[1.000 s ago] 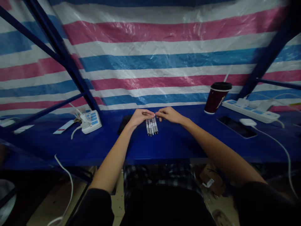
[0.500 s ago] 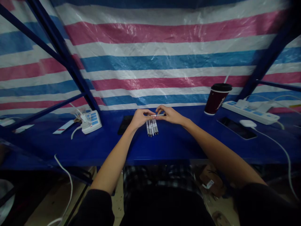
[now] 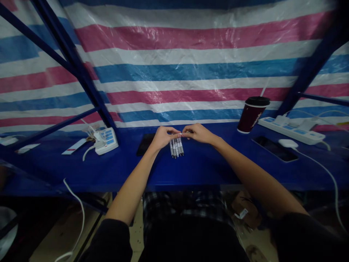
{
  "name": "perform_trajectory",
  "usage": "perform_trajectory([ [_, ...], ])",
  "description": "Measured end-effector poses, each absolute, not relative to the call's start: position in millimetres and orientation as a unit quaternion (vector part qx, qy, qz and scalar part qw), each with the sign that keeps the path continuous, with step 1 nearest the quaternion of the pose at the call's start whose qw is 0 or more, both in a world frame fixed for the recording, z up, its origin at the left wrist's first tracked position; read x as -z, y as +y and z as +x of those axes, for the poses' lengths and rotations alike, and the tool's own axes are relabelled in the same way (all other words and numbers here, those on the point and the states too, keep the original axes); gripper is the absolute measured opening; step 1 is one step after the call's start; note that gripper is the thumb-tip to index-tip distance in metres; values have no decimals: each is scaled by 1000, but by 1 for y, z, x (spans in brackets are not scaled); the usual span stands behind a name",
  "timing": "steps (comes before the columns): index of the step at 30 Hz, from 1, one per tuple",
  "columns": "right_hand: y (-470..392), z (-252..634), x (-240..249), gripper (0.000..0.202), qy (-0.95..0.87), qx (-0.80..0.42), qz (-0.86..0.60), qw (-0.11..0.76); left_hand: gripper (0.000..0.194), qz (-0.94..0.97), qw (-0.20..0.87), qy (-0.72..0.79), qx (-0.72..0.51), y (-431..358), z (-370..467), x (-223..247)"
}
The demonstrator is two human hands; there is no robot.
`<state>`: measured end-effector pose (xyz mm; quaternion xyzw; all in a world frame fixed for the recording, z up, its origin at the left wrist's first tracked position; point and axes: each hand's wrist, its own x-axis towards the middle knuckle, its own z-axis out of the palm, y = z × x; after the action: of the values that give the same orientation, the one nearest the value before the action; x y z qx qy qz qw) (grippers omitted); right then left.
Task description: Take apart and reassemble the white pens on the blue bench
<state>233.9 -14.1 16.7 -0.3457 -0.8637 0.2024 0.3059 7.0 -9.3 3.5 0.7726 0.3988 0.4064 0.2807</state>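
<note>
Above the middle of the blue table my left hand (image 3: 163,136) is closed, thumb and fingers pinching one end of a pen (image 3: 179,134). My right hand (image 3: 199,133) meets it from the other side, fingertips closed on the same pen. Only a short white piece of the pen shows between the fingers. Just below the hands, several white-and-grey pens (image 3: 177,148) lie side by side in a row, dark tips toward me. Their far ends are hidden under my fingers. A flat black object (image 3: 144,145) lies beside my left hand, partly covered by it.
On the right stand a dark red lidded cup (image 3: 250,115) with a straw, a phone (image 3: 274,148), a white charger (image 3: 288,143) and a power strip (image 3: 291,130). Another power strip (image 3: 108,141) sits left, near a white card-like strip (image 3: 74,146). Blue frame posts flank the table.
The fingers of my right hand have closed in toward my left fingertips, hiding the grey part of the pen that showed before. The row of pens has stayed in place.
</note>
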Motion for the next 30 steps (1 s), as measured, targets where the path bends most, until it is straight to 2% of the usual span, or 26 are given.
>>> perform_trajectory([
  [3, -14, 233, -15, 26, -846, -257, -365, 291, 24, 788, 247, 401, -396, -11, 7, -3],
  [6, -11, 229, -8, 28, -808, -358, -360, 298, 23, 802, 145, 400, -420, -12, 7, -7],
  [9, -8, 222, 0, 34, -751, -496, -319, 298, 48, 772, 53, 400, -492, -10, 4, -12],
  [11, -8, 218, 4, 38, -727, -555, -281, 292, 64, 752, 62, 398, -522, -8, 3, -13],
  [12, -8, 216, 5, 39, -722, -569, -265, 292, 66, 750, 80, 392, -526, -6, 2, -13],
  [16, -10, 213, 5, 37, -716, -573, -253, 307, 60, 763, 111, 370, -517, -5, 2, -10],
  [24, -13, 215, 2, 28, -722, -557, -270, 309, 53, 780, 46, 430, -452, -17, 2, -14],
  [30, -16, 215, -3, 26, -713, -547, -285, 333, 60, 768, 67, 421, -477, -17, 1, -14],
])
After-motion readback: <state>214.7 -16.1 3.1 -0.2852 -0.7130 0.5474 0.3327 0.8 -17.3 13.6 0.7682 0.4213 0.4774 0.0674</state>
